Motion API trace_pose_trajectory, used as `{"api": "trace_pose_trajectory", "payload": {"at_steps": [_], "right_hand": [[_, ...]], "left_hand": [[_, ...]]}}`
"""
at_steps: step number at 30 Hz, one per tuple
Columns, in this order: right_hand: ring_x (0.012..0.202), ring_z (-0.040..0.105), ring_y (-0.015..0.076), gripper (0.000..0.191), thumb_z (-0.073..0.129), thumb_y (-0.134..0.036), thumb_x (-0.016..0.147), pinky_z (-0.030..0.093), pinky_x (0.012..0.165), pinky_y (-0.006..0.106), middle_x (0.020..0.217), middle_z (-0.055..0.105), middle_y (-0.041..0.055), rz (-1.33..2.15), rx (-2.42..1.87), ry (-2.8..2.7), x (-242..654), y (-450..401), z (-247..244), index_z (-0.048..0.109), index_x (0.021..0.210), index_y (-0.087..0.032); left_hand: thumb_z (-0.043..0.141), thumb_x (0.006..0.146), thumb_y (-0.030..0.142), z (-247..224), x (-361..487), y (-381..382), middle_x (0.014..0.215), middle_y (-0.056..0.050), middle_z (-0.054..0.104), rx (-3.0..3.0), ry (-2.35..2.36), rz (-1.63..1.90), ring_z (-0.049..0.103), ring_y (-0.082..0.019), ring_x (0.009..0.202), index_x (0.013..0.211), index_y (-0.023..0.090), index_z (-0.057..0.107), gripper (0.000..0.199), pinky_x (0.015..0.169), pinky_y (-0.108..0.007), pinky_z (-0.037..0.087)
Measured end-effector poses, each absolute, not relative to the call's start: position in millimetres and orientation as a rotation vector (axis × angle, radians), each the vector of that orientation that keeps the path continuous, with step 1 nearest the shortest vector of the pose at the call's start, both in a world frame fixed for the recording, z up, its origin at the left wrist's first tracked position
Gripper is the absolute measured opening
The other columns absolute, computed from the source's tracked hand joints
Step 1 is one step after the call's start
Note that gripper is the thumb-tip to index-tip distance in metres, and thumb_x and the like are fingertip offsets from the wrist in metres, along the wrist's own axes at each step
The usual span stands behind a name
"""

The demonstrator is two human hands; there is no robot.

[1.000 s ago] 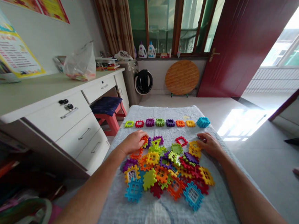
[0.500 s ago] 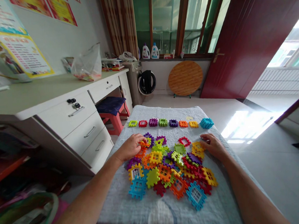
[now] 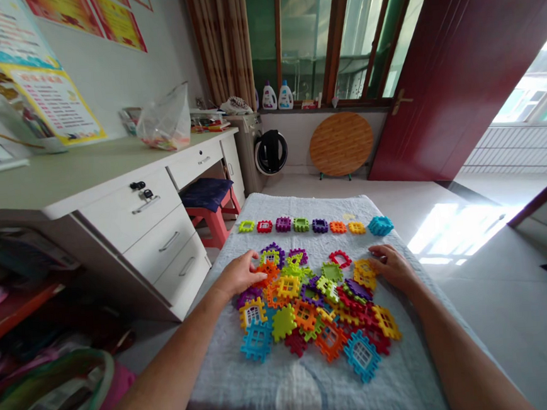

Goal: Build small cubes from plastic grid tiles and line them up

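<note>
From the head view, I have both of my hands over the cloth-covered table (image 3: 292, 390), one on either side of a loose heap of interlocking plastic window blocks (image 3: 305, 315). My left hand (image 3: 238, 275) is at the heap's far left corner, thumb and fingers parted, with nothing visibly pinched between them. Its thumb tip comes right up to an orange block (image 3: 268, 273), and its fingertips are just beside a lime block with a white lattice (image 3: 269, 258); whether they touch it I cannot tell.

My right hand (image 3: 390, 264) is loosely curled at the heap's far right edge, beside a yellow block (image 3: 365, 274). I cannot tell from here whether its fingers pinch anything.

Between my hands, a red open frame (image 3: 340, 259) lies flat at the far side of the heap, near a green block (image 3: 331, 272). At the near side are a blue block (image 3: 257, 340) on the left and a blue lattice block (image 3: 362, 355) on the right.

Beyond both hands, well apart from them, a row runs across the far end of the table, left to right: lime frame (image 3: 246, 226), red block (image 3: 264, 226), purple block (image 3: 283, 224), green stack (image 3: 301, 225), dark purple block (image 3: 320, 226), orange piece (image 3: 338, 227), yellow piece (image 3: 357, 228) and blue stack (image 3: 380, 225).
</note>
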State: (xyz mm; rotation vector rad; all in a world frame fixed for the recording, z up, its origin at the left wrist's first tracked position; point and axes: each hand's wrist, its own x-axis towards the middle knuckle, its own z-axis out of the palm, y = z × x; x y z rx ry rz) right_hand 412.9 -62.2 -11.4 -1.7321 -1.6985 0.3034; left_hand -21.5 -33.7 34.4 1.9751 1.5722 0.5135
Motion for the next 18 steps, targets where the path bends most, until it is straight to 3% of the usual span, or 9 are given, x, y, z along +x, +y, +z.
{"api": "trace_pose_trajectory", "payload": {"at_steps": [5,10,14,18], "right_hand": [[0.082,0.060,0.0192,0.034,0.056,-0.038,0.074,0.050,0.076,0.032,0.098,0.061,0.0081,0.294,-1.723,-1.735,412.4,-62.4,-10.5,0.065,0.100,-0.018],[0.084,0.060,0.0196,0.032,0.056,-0.035,0.075,0.051,0.077,0.033,0.097,0.060,0.0080,0.310,-1.705,-1.735,412.7,-62.4,-12.1,0.064,0.101,-0.019],[0.084,0.061,0.0209,0.030,0.054,-0.035,0.077,0.052,0.075,0.035,0.097,0.061,0.0082,0.307,-1.694,-1.692,406.3,-63.1,-6.1,0.063,0.102,-0.020],[0.093,0.059,0.0243,0.032,0.055,-0.037,0.079,0.049,0.082,0.041,0.104,0.062,0.0090,0.162,-1.612,-1.753,390.5,-62.8,6.7,0.062,0.106,-0.021]], "left_hand": [[0.072,0.057,0.035,33.1,-18.2,-28.1,0.065,0.008,0.047,1.780,1.434,0.543,0.045,-0.010,0.052,0.099,0.019,0.054,0.048,0.046,-0.021,0.035],[0.071,0.059,0.032,44.8,-17.7,-27.5,0.064,0.009,0.042,1.683,1.333,0.638,0.043,-0.008,0.052,0.094,0.017,0.057,0.041,0.050,-0.020,0.036],[0.073,0.060,0.036,56.8,-10.3,-30.0,0.075,0.003,0.055,1.627,1.278,0.763,0.053,-0.011,0.062,0.093,0.016,0.060,0.041,0.060,-0.024,0.045],[0.074,0.061,0.039,59.0,4.4,-26.6,0.086,-0.002,0.064,1.531,1.170,0.884,0.060,-0.014,0.073,0.097,0.016,0.060,0.044,0.068,-0.028,0.049]]}}
